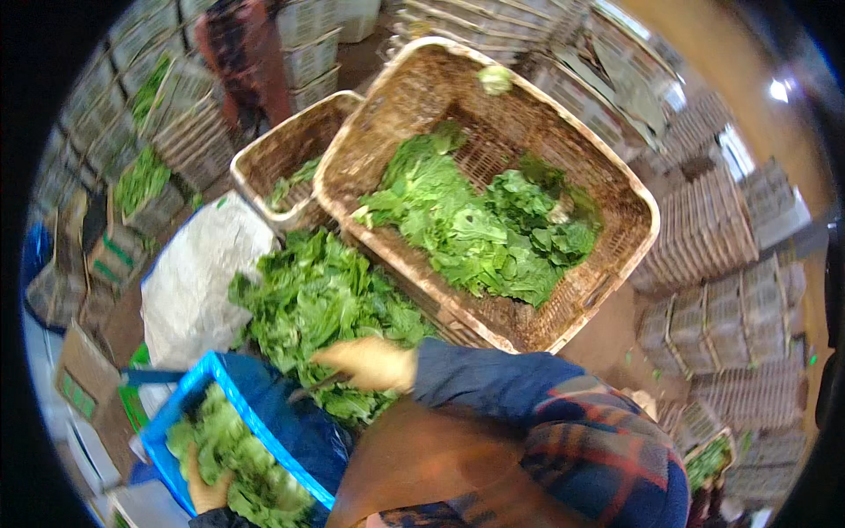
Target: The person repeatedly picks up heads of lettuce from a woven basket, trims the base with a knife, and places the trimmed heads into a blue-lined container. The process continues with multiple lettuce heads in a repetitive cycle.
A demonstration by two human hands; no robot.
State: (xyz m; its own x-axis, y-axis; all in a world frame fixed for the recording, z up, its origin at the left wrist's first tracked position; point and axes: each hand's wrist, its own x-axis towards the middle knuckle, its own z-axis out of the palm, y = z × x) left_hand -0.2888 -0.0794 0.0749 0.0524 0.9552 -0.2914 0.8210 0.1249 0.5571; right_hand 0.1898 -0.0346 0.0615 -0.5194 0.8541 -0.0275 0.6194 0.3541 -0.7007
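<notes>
My left hand [206, 483] is inside a blue-rimmed crate [223, 383] at the lower left, its fingers against pale green leafy heads [244, 455]; whether it grips one cannot be told. My right hand [370, 364] is closed around a small knife [320, 386], its blade pointing left towards the blue rim. Beneath and behind that hand lies a heap of loose green leaves [317, 284]. Beyond the heap, a large dirty white-rimmed plastic crate [422, 277] holds more green leaves [462, 224], and a small pale green piece [495, 79] is near its far wall.
A smaller crate [261, 148] with some leaves adjoins the large one. A white sack [198, 284] lies left of the heap. Stacked crates [700, 231] line both sides. A person [244, 59] in reddish clothing stands at the upper left.
</notes>
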